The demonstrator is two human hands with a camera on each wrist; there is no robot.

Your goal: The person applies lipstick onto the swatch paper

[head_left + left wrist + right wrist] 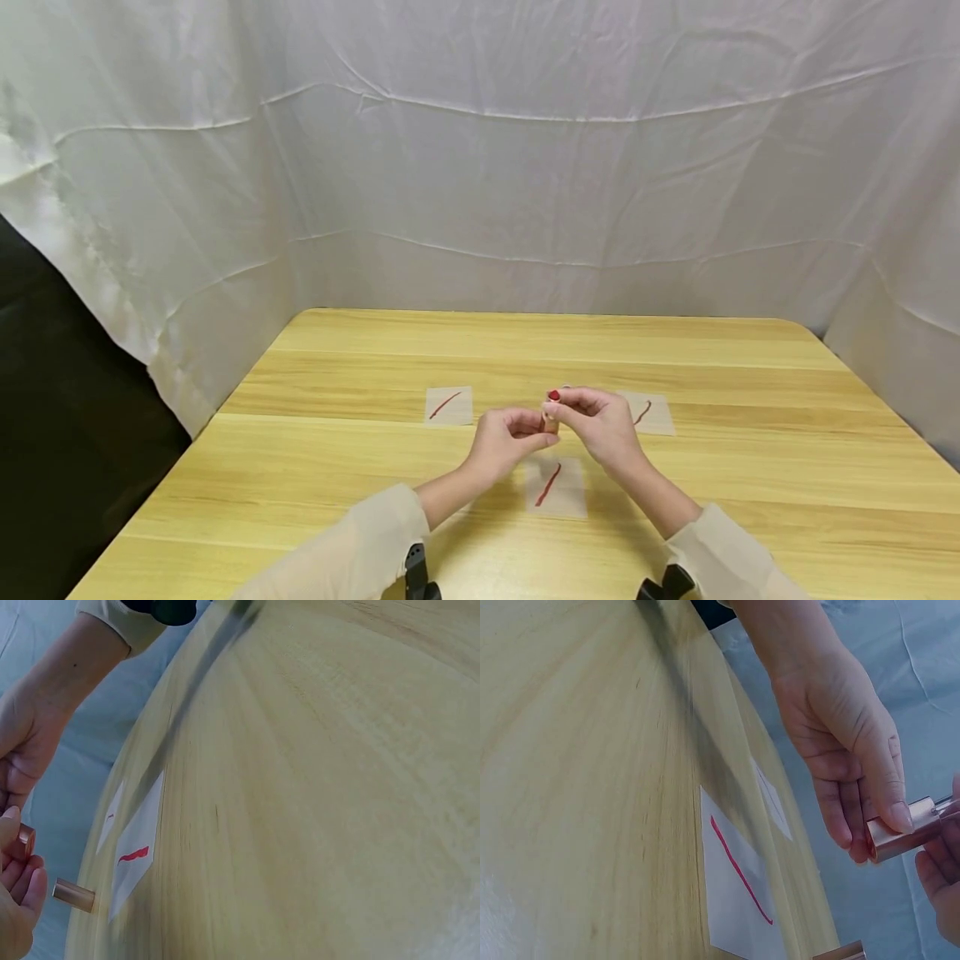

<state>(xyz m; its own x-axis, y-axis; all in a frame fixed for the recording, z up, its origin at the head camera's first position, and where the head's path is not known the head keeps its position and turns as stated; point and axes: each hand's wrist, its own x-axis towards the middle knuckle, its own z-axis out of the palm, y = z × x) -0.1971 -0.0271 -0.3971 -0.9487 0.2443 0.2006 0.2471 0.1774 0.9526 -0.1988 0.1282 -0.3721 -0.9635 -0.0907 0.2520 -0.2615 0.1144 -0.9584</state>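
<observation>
In the head view, a lipstick (553, 395) with a red tip is held upright between both hands above the middle of the table. My left hand (506, 437) pinches its copper-coloured base, which shows more plainly as a shiny tube (901, 831) in the right wrist view. My right hand (603, 423) has its thumb and fingers at the upper part, just below the red tip. Below the hands lies a white paper square (573, 500) with one red stroke. A copper-coloured cylinder (73, 895), like the lipstick's cap, stands on the table in the left wrist view.
Another paper square (461, 414) with a red stroke lies to the left. A third paper (662, 421), partly behind the right hand, bears a curved red mark. The wooden table (300, 467) is bordered by pale hanging cloth (480, 183) behind and at the sides.
</observation>
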